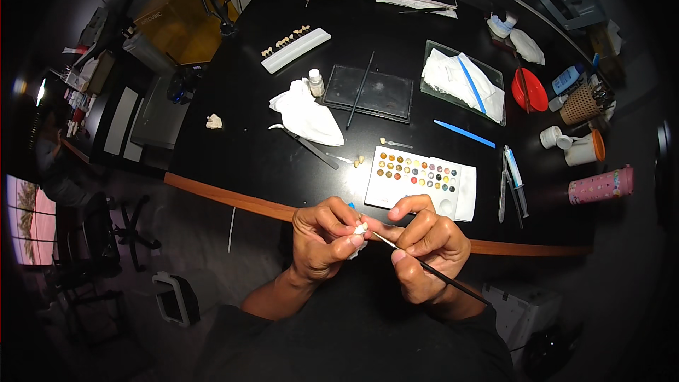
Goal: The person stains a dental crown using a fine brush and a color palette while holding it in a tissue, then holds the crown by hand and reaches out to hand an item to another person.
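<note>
Just beyond my body, near the table's front edge, my left hand [322,237] is closed, pinching a small whitish dental crown [362,228] between thumb and fingers. A bit of white material shows under it; what it is I cannot tell. My right hand [433,244] grips a thin dark-handled paintbrush [453,283], its pale tip pointing left at the crown. Whether the tip touches is too small to make out. Right beyond the hands lies a white paint palette [465,191] with rows of coloured pans. Small tooth-coloured pieces [358,161] lie to its left.
Left of the palette are tweezers [308,148], a crumpled white tissue [309,117] and a small bottle [316,83]. Farther back are a black slab [389,92] and a white rack [297,51] of tooth tabs. On the right stand a red bowl [535,90] and a pink tumbler [601,184].
</note>
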`<state>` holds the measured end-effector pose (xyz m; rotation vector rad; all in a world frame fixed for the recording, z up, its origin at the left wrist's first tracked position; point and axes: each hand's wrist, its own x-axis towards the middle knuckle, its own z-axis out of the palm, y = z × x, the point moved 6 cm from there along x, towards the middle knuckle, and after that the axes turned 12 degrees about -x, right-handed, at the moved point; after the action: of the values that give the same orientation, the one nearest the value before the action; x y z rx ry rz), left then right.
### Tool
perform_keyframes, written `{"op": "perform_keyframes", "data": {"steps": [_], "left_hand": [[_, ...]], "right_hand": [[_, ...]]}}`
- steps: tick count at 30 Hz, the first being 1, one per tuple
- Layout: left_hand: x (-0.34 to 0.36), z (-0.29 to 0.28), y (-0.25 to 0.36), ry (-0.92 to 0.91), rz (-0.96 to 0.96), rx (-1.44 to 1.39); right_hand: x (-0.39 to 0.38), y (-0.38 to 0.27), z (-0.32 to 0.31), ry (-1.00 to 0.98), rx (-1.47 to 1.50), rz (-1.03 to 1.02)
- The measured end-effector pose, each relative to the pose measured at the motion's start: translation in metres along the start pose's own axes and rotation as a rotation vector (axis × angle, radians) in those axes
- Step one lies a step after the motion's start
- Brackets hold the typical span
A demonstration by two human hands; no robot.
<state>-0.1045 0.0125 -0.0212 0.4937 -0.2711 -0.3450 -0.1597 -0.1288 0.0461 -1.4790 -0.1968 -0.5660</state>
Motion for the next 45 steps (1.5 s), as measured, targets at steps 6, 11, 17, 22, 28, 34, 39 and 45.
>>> {"op": "perform_keyframes", "data": {"steps": [6,11,17,22,28,34,39,45], "left_hand": [[-0.0011,0.0007,0.0013,-0.016,0.012,0.023],[0.0002,0.0053,0.0013,-0.028,0.05,0.033],[-0.0008,0.0035,0.002,-0.043,0.075,0.067],[-0.001,0.0031,0.0022,-0.044,0.073,0.059],[-0.0014,0.0029,0.0024,-0.038,0.071,0.066],[-0.0001,0.0034,0.0024,-0.046,0.071,0.045],[-0.0002,0.004,0.0026,-0.053,0.069,0.049],[0.0001,0.0033,0.0016,-0.06,0.07,0.038]], "right_hand": [[0.0006,-0.0022,0.0003,0.004,-0.049,-0.033],[-0.0008,-0.0053,0.0002,0.018,-0.089,-0.063],[-0.0018,-0.0053,-0.0004,-0.008,-0.173,-0.109],[-0.0014,-0.0056,0.0007,-0.01,-0.198,-0.119],[-0.0016,-0.0064,0.0012,-0.007,-0.186,-0.116],[-0.0017,-0.0066,0.0,-0.027,-0.21,-0.12],[-0.001,-0.0076,0.0008,-0.016,-0.199,-0.104],[-0.0013,-0.0067,0.0002,-0.017,-0.205,-0.109]]}}
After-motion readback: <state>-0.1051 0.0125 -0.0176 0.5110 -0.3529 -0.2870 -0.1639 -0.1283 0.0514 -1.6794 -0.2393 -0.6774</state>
